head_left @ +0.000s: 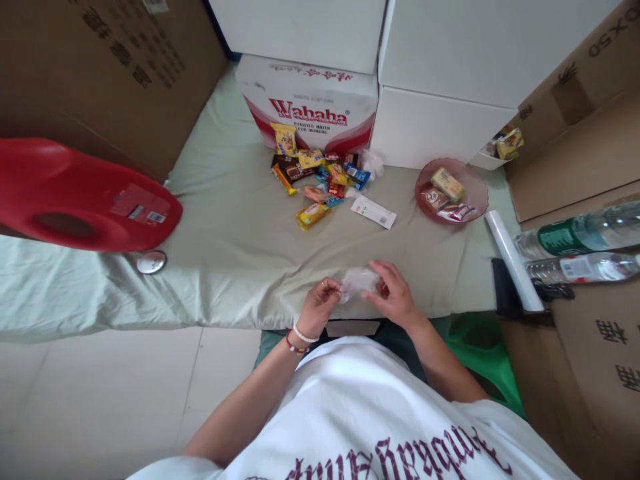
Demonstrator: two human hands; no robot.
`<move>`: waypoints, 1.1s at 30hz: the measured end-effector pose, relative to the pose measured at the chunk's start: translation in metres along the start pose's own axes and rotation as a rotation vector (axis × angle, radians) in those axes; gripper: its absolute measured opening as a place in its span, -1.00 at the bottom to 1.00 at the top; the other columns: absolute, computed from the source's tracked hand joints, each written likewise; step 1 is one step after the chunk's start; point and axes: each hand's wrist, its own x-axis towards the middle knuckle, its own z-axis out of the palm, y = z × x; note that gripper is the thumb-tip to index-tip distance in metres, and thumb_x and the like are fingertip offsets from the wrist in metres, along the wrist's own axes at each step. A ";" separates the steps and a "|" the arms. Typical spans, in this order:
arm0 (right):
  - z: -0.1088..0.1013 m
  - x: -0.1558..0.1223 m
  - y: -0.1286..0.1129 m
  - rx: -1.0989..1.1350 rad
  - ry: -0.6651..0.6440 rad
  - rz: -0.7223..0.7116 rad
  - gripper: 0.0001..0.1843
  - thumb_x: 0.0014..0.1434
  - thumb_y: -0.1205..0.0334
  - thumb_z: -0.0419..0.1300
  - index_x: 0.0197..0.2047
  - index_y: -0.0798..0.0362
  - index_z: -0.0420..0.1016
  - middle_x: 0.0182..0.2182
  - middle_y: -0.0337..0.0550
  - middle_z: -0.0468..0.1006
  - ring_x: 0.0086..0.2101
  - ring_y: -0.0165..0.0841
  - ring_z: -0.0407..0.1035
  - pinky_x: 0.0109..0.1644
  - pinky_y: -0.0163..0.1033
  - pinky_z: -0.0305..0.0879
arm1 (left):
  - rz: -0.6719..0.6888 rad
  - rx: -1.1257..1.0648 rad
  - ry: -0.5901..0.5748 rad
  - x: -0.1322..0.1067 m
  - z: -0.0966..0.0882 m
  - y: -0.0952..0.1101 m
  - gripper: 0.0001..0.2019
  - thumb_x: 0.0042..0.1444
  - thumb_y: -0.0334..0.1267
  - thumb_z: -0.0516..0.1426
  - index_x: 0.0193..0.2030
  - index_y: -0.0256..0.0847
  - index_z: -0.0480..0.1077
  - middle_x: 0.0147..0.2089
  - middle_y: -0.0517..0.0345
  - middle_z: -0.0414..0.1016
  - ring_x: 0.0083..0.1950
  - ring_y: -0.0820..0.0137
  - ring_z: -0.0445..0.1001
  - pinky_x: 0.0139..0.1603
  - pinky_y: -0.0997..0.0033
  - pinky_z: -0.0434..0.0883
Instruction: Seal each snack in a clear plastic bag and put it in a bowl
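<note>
We hold a crumpled clear plastic bag (pixel 357 281) over the near edge of the pale green cloth (pixel 235 240), our left hand (pixel 319 308) and right hand (pixel 395 293) each pinching one end with fingers closed on it. Beyond the bag lies a heap of snack packets (pixel 315 180) against the Wahaha box (pixel 310 107); right of that heap stands a pink bowl (pixel 477 193).

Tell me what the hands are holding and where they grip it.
Both hands hold a small clear plastic bag: the left hand pinches its left end, the right hand its right end.
</note>
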 end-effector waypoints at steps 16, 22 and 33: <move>-0.002 0.004 0.023 0.282 0.032 -0.013 -0.67 0.19 0.41 0.24 -0.21 -0.21 0.78 0.24 -0.18 0.53 -0.30 -0.37 0.40 -0.12 -0.13 0.41 | -0.221 0.053 -0.156 -0.006 0.008 0.005 -0.42 0.03 0.22 0.37 0.03 -0.17 0.51 0.11 -0.07 0.60 0.04 0.17 0.59 -0.13 0.30 0.54; -0.004 0.005 0.018 0.474 0.094 0.102 -0.71 0.07 0.40 0.28 -0.33 -0.19 0.77 0.23 -0.23 0.55 -0.21 -0.32 0.40 -0.10 -0.14 0.39 | -0.122 0.108 -0.066 0.008 0.015 -0.006 -0.58 -0.07 0.13 0.42 -0.36 -0.18 0.50 -0.18 0.06 0.63 -0.18 0.34 0.54 -0.06 0.30 0.49; 0.007 0.009 0.016 0.682 0.244 0.326 -0.83 -0.15 0.36 0.22 -0.53 -0.07 0.63 0.08 -0.14 0.63 0.14 -0.14 0.44 0.07 -0.12 0.40 | -0.007 0.310 -0.143 -0.001 0.042 0.007 -0.62 -0.04 0.07 0.40 -0.24 -0.15 0.50 -0.14 0.10 0.53 -0.08 0.29 0.49 -0.10 0.33 0.48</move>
